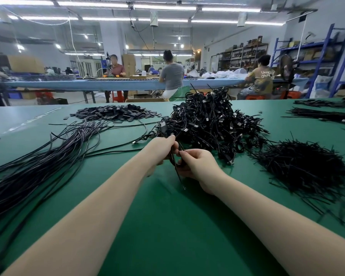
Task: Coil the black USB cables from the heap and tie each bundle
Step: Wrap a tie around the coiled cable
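Head view over the green felt-topped worktable: at the far left lies a long sheaf of loose straight black cables, with a flat scatter of small black rectangular tabs behind it. At the middle the left hand has its fingers curled round a small coiled black USB cable bundle, and the right hand pinches the thin tie at that coil. Just behind rises the tangled heap of coiled black USB cables, and to the right a mound of thin black twist ties.
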`<state>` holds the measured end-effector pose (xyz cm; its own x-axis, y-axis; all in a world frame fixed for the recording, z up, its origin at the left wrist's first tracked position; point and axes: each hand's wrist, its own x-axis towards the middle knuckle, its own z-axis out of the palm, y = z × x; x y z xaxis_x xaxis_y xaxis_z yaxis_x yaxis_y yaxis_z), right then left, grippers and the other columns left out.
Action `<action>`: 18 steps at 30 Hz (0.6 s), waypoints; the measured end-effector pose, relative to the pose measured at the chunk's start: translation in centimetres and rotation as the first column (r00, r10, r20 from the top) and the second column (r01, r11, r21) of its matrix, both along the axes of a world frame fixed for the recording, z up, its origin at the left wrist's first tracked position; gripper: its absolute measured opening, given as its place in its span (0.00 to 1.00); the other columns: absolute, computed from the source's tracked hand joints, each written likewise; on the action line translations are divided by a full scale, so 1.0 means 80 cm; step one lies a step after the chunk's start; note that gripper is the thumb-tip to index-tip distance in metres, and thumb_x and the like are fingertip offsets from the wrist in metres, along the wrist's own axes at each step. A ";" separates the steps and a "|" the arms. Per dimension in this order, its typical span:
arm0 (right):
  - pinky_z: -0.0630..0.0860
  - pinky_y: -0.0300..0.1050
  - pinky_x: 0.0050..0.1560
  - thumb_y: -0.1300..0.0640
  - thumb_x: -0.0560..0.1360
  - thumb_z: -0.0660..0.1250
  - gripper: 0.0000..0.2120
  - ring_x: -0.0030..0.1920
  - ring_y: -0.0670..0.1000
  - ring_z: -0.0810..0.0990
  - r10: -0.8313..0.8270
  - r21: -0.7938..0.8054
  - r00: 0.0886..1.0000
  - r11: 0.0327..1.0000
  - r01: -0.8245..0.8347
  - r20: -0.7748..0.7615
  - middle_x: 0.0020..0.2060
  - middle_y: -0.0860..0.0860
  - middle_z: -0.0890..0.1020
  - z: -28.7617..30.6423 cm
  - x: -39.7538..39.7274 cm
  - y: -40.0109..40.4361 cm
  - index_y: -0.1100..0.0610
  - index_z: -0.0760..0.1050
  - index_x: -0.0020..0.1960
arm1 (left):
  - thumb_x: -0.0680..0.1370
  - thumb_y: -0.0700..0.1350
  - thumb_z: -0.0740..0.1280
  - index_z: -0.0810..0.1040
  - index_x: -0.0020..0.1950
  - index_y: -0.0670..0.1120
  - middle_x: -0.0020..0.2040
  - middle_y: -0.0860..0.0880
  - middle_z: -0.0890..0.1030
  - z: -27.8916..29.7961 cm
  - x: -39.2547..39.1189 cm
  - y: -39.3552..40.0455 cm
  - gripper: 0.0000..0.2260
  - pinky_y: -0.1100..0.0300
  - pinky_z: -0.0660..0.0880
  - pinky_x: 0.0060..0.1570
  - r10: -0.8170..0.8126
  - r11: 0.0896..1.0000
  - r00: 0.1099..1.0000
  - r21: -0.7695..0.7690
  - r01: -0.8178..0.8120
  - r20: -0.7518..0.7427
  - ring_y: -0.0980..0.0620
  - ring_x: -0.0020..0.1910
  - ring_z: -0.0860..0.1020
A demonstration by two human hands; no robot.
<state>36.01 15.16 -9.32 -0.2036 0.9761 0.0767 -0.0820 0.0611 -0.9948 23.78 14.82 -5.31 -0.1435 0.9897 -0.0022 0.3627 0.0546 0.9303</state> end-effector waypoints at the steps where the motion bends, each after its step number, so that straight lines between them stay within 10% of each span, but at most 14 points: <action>1: 0.79 0.40 0.33 0.61 0.81 0.60 0.09 0.28 0.47 0.78 0.011 0.003 1.000 1.000 -0.011 0.014 0.32 0.52 0.77 0.000 0.000 0.000 0.60 0.77 0.46 | 0.82 0.53 0.57 0.75 0.37 0.50 0.40 0.53 0.79 -0.003 -0.002 0.000 0.16 0.58 0.64 0.41 -0.023 0.999 0.993 -0.036 0.027 0.115 0.52 0.41 0.72; 6: 0.76 0.51 0.39 0.50 0.82 0.58 0.19 0.32 0.52 0.76 0.060 0.069 0.989 0.995 -0.070 0.136 0.35 0.56 0.77 -0.003 -0.002 -0.001 0.66 0.76 0.46 | 0.84 0.49 0.55 0.74 0.40 0.46 0.44 0.47 0.81 -0.019 0.002 -0.007 0.16 0.58 0.74 0.49 -0.141 0.975 0.670 -0.015 0.221 0.729 0.52 0.41 0.78; 11: 0.65 0.36 0.30 0.45 0.78 0.63 0.17 0.30 0.46 0.72 -0.096 0.367 0.794 0.915 -0.167 0.601 0.30 0.47 0.74 -0.002 -0.004 -0.002 0.54 0.69 0.36 | 0.84 0.48 0.54 0.72 0.40 0.46 0.39 0.50 0.75 -0.024 0.006 -0.012 0.15 0.58 0.71 0.50 -0.142 0.985 0.727 0.026 0.168 0.672 0.52 0.39 0.74; 18: 0.75 0.52 0.49 0.51 0.80 0.58 0.17 0.51 0.60 0.79 -0.200 0.464 0.696 0.860 -0.213 0.689 0.52 0.59 0.80 0.000 -0.009 -0.011 0.60 0.68 0.64 | 0.83 0.49 0.57 0.74 0.38 0.48 0.41 0.51 0.79 -0.033 0.018 -0.010 0.15 0.54 0.71 0.57 -0.082 0.995 0.896 0.083 0.050 0.436 0.50 0.46 0.75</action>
<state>35.26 14.28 -9.34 -0.4022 0.8437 0.3555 0.6119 0.5365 -0.5812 25.25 14.00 -7.92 -0.0778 0.9968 0.0179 -0.0825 -0.0243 0.9963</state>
